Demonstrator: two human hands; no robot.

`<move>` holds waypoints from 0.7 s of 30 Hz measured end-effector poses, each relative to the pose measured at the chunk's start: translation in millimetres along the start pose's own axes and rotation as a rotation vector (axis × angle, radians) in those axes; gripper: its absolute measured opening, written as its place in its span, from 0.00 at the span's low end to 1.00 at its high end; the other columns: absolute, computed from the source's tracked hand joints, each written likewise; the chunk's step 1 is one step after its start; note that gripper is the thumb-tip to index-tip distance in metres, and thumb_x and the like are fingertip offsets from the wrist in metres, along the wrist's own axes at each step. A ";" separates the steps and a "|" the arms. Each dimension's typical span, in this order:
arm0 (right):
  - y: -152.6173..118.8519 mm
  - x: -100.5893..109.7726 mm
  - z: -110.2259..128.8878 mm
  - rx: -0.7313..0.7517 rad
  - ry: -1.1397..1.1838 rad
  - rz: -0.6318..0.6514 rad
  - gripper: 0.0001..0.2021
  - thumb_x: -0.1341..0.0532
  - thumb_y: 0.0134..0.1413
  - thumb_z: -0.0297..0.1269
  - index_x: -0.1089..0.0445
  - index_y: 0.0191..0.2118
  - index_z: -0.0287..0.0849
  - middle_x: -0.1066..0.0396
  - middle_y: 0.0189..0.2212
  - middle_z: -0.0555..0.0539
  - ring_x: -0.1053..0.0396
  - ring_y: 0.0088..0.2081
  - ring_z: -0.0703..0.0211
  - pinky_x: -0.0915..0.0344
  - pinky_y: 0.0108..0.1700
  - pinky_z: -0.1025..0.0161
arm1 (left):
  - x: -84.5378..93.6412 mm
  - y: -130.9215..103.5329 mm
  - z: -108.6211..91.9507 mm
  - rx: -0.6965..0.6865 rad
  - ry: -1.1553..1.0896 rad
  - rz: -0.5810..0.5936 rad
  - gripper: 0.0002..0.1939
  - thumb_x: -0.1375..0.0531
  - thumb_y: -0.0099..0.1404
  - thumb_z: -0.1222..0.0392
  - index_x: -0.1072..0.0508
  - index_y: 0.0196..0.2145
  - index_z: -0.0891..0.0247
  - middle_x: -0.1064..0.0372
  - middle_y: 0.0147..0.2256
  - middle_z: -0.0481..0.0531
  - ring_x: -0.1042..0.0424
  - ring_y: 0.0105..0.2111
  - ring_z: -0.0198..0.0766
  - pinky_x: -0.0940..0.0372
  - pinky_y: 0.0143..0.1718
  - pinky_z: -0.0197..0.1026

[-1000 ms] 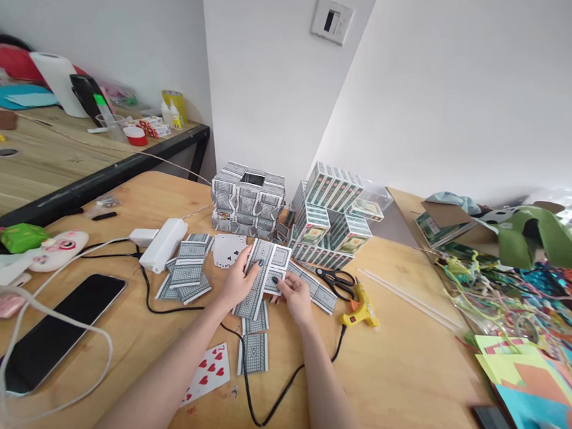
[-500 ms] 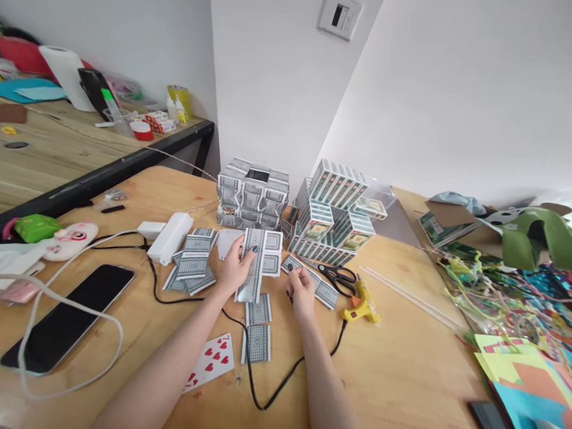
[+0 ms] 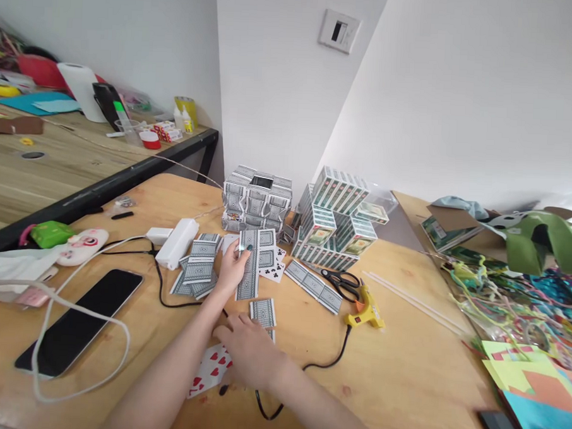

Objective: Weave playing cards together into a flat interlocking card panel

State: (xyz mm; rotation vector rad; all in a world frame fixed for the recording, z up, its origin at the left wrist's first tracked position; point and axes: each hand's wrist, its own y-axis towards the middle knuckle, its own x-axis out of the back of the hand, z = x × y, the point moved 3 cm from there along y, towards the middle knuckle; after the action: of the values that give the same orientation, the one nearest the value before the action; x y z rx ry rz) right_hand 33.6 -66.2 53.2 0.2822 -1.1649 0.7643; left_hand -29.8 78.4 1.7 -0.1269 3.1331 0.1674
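Now the left hand is alone on the card panel, thumb on top, pinching its left-hand strip. A second ago the right hand gripped the panel's right edge too; half a second ago it was off that edge, at about 4 o'clock. It has since swung down to 6 o'clock, over the seven of hearts and partly over the loose patterned cards. Its fingertips are hidden, so I cannot tell whether they close on anything. Club-faced cards now show beyond the panel's right edge, unseen there half a second ago. From the panel, the card-built box stands at 12 o'clock, the patterned pile lies at 9 and the joined card strip at 3.
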 end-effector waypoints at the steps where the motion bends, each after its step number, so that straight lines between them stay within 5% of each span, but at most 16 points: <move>1: 1.9 -2.6 -0.4 -0.014 -0.019 0.014 0.28 0.31 0.35 0.42 0.35 0.45 0.37 0.33 0.41 0.38 0.37 0.43 0.46 0.36 0.41 0.53 | 0.1 0.0 -0.7 -0.010 0.004 0.006 0.21 0.46 0.60 0.56 0.37 0.50 0.62 0.28 0.41 0.54 0.28 0.41 0.43 0.34 0.44 0.47; 6: 7.5 -6.8 -6.6 0.012 -0.005 0.070 0.17 0.32 0.36 0.41 0.31 0.33 0.37 0.31 0.33 0.41 0.36 0.40 0.48 0.37 0.38 0.58 | 1.0 -0.3 -3.7 0.023 -0.057 0.020 0.21 0.44 0.58 0.56 0.36 0.49 0.62 0.28 0.41 0.54 0.28 0.40 0.43 0.34 0.44 0.47; 9: 6.6 4.3 -23.0 0.020 0.251 -0.005 0.08 0.36 0.41 0.38 0.33 0.25 0.40 0.33 0.25 0.49 0.37 0.30 0.59 0.41 0.29 0.65 | 5.4 1.5 -3.1 0.119 -0.139 -0.004 0.21 0.44 0.57 0.55 0.33 0.48 0.64 0.27 0.39 0.54 0.27 0.39 0.44 0.34 0.43 0.46; 12: 1.7 24.6 -55.4 -0.030 0.697 -0.209 0.09 0.38 0.44 0.37 0.36 0.20 0.40 0.39 0.19 0.55 0.43 0.22 0.67 0.46 0.25 0.69 | 10.6 4.6 -0.5 0.182 -0.213 -0.036 0.19 0.42 0.55 0.55 0.30 0.44 0.64 0.26 0.38 0.53 0.27 0.39 0.44 0.34 0.43 0.45; 17: -14.9 38.2 -120.8 -0.320 1.277 -0.698 0.13 0.40 0.48 0.47 0.31 0.29 0.41 0.41 0.16 0.57 0.50 0.16 0.71 0.51 0.18 0.71 | 6.3 2.9 -0.9 0.265 -0.306 0.062 0.19 0.41 0.51 0.56 0.28 0.41 0.66 0.25 0.33 0.53 0.26 0.34 0.45 0.32 0.37 0.45; 21: -22.2 21.7 -143.5 -0.274 1.615 -0.950 0.13 0.35 0.42 0.43 0.29 0.36 0.45 0.30 0.26 0.52 0.36 0.24 0.66 0.38 0.26 0.68 | -0.7 -3.2 -6.5 0.279 -0.339 0.146 0.21 0.42 0.50 0.59 0.28 0.43 0.66 0.25 0.33 0.52 0.26 0.35 0.45 0.33 0.36 0.44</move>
State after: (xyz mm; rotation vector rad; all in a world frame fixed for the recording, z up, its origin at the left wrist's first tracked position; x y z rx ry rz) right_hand 155.7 8.4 20.1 -0.0776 0.4518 -0.1552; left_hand -28.8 74.6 7.9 0.1195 2.7879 -0.2257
